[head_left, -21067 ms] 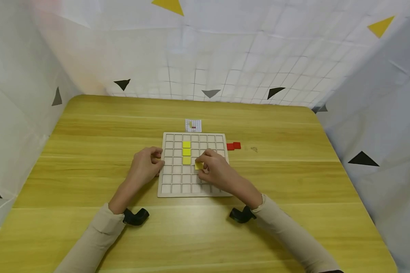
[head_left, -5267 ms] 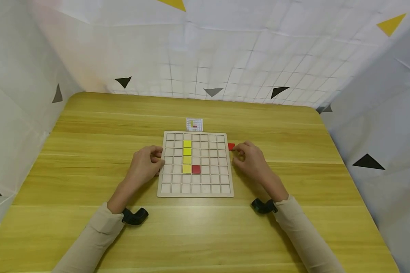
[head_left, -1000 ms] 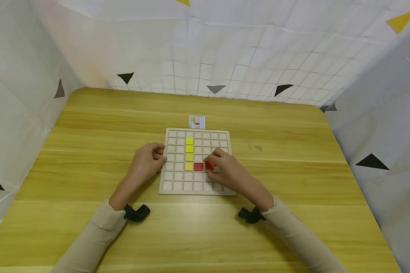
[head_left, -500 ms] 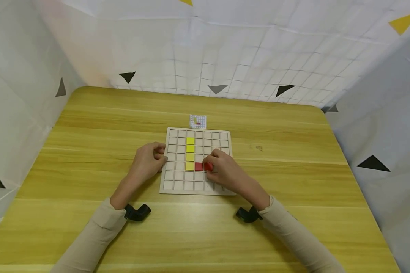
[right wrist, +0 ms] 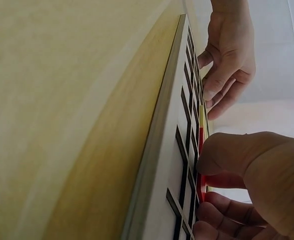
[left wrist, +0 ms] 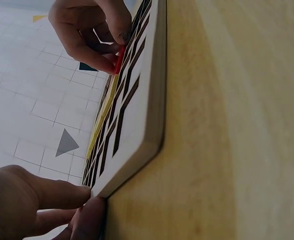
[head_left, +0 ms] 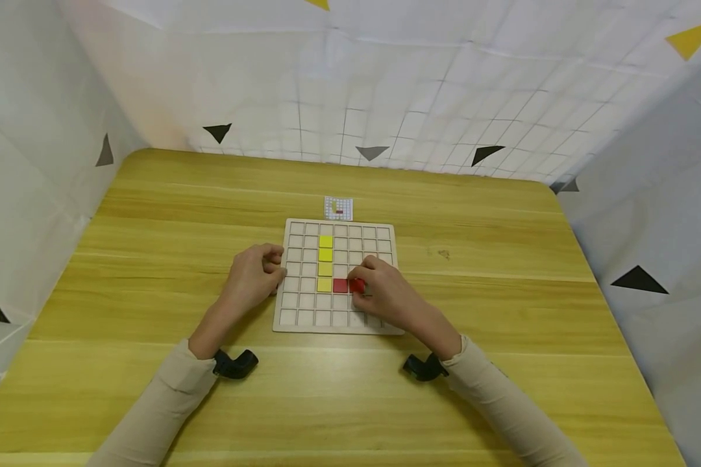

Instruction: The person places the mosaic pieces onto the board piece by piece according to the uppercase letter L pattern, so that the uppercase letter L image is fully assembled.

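A pale wooden grid board (head_left: pixel 306 318) lies on the table. One of its columns holds several yellow square tiles (head_left: pixel 325 255). A red square tile (head_left: pixel 340 285) sits in the cell right of the lowest yellow one. My right hand (head_left: pixel 385 292) pinches a second red tile (head_left: pixel 357 286) at the cell beside that, fingertips partly covering it. In the right wrist view this red tile (right wrist: pixel 202 187) is down at the board's surface between thumb and fingers. My left hand (head_left: pixel 250 277) grips the board's left edge, thumb and forefinger at the rim in the left wrist view.
A small card (head_left: pixel 339 208) printed with a grid and yellow and red marks lies just behind the board. The wooden table (head_left: pixel 327 402) extends all round. White cloth walls (head_left: pixel 385 78) with dark triangles stand behind and at the sides.
Since the earliest frame, a fourth yellow tile and both red tiles have come onto the board; the reds lay at its right. In the last second, the held red tile has tilted flatter.
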Action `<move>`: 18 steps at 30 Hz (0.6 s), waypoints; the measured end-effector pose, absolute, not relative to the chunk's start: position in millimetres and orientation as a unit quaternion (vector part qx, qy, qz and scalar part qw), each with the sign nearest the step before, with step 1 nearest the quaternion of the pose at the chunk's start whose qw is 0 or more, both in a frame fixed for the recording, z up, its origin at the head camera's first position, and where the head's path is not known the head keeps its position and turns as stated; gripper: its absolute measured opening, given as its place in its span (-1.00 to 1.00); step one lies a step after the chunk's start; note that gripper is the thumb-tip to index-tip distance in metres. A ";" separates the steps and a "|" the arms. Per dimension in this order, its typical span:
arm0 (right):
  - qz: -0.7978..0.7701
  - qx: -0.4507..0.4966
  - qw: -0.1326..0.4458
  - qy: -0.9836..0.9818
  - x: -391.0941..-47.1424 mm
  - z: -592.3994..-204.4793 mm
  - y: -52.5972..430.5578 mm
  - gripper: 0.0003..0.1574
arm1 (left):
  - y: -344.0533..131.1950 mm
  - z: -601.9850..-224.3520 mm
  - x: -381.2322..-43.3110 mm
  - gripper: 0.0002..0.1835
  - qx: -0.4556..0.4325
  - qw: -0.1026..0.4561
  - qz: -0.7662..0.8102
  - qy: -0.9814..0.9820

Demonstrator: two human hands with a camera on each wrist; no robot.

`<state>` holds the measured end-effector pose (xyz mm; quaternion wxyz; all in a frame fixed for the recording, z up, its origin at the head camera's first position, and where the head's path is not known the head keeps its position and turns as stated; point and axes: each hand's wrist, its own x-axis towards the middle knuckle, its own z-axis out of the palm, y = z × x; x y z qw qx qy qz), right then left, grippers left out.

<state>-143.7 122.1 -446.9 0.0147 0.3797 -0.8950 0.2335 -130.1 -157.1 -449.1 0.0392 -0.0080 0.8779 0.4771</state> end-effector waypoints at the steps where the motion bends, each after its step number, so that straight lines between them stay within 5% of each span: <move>1: 0.234 0.379 0.013 -0.895 -143.6 -447.2 122.1 -0.74 | -157.3 -449.2 -129.8 -0.56 -0.009 0.039 0.477 0.878; 18: 0.236 0.374 0.030 -0.896 -144.6 -447.9 126.0 -0.67 | -157.1 -451.5 -129.2 -0.56 -0.004 0.040 0.474 0.880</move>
